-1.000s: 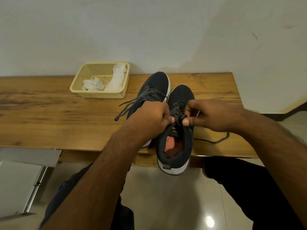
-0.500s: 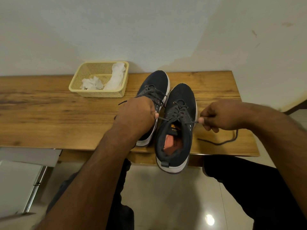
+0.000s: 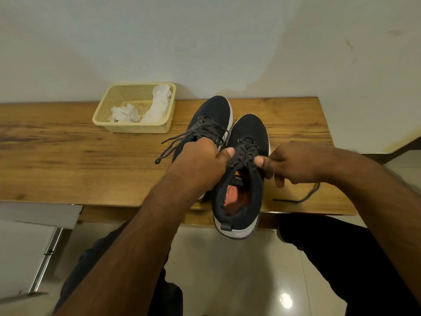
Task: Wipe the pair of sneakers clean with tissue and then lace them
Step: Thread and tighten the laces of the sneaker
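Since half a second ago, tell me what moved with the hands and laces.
Both hands came back in toward the right sneaker: the left hand and right hand had pulled the lace out sideways and now pinch it close over the tongue. The left sneaker, the basket of tissue and the loose lace end on the table stayed put.
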